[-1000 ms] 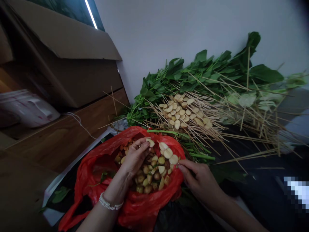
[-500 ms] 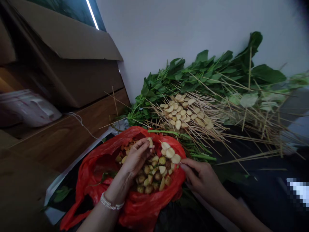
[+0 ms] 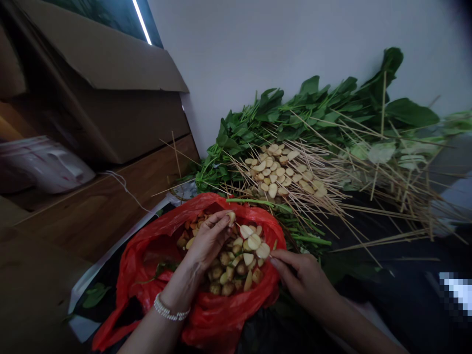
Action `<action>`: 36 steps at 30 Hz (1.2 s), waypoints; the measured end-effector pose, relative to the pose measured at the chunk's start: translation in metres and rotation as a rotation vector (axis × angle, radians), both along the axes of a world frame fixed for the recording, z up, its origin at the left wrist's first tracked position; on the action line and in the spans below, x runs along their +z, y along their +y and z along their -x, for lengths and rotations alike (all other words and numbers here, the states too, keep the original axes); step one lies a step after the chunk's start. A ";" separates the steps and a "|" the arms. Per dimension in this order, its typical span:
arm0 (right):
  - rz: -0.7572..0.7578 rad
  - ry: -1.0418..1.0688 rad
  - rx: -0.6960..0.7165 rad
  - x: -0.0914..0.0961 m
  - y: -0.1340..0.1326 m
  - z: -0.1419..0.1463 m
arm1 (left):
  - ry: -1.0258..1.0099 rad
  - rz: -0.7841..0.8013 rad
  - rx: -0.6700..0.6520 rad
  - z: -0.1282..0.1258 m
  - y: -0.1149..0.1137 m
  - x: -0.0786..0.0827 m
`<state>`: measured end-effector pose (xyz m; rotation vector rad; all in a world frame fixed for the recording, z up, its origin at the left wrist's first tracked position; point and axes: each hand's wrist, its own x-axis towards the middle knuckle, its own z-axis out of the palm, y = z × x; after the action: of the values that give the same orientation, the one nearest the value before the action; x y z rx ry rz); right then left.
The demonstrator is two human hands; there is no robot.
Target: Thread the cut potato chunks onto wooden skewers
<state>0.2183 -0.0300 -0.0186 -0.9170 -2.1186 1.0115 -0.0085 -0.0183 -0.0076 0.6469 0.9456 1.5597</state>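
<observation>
Over a red plastic bag (image 3: 155,236), my left hand (image 3: 212,236) pinches a potato slice (image 3: 231,217) between thumb and fingertips. My right hand (image 3: 298,268) is closed on a thin skewer, its fingers beside the lowest of several potato slices threaded along it (image 3: 254,241). The skewer's bare tip points up and left, close to the slice in my left hand; whether they touch I cannot tell. Inside the bag lie small whole and cut potatoes (image 3: 228,270), with orange-brown pieces (image 3: 191,226) at the far left side.
Skewers holding potato slices (image 3: 273,169) lie piled behind the bag. Leafy greens (image 3: 258,110) rest along the wall, and skewered pale leaves (image 3: 383,152) sit at the right. A cardboard box (image 3: 129,118) and a white tub (image 3: 47,164) stand on the left.
My right hand has moved a little left, bringing the skewer with its potato slices nearer to my left hand. The slice in my left hand has turned slightly.
</observation>
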 end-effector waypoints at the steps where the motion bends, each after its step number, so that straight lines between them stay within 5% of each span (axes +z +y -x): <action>1: 0.000 0.001 0.000 0.000 0.000 0.000 | 0.002 0.001 -0.002 0.000 0.000 0.000; 18: -0.030 -0.015 -0.018 -0.010 0.001 0.002 | 0.060 0.039 0.020 -0.003 0.000 -0.002; 26: -0.001 -0.026 -0.054 -0.019 0.001 0.005 | 0.268 0.013 0.016 -0.003 0.001 -0.018; 36: 0.031 0.001 -0.025 -0.013 -0.001 0.006 | 0.129 0.019 -0.100 -0.014 -0.004 -0.006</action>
<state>0.2124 -0.0306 -0.0319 -0.9554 -2.0905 1.0340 0.0056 -0.0224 -0.0139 0.7767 1.0076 1.4327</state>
